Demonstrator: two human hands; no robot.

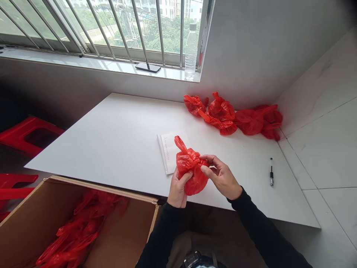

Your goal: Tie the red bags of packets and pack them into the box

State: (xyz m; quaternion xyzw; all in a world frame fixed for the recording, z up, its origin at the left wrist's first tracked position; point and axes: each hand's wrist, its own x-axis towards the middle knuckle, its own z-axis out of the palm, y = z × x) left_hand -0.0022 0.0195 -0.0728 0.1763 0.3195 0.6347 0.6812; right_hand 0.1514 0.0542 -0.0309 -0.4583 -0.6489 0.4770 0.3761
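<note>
A knotted red plastic bag point(196, 181) is held up over the front edge of the white table point(111, 137). My left hand point(178, 188) grips it from below and the left, thumb across its front. At the knot on its right side, my right hand point(221, 176) pinches the plastic between thumb and fingers. One handle loop of the bag sticks up at the upper left. What the bag contains is hidden. Behind it lies a white booklet point(168, 154) with small print, partly covered by the bag.
Several red bags point(223, 113) lie bunched along the wall. A pen point(271, 173) rests at the right. Left of me, an open cardboard box point(139, 219) holds more red bags point(83, 223). A phone point(147, 67) and water bottle point(191, 52) are on the windowsill; red stools point(30, 130) stand left.
</note>
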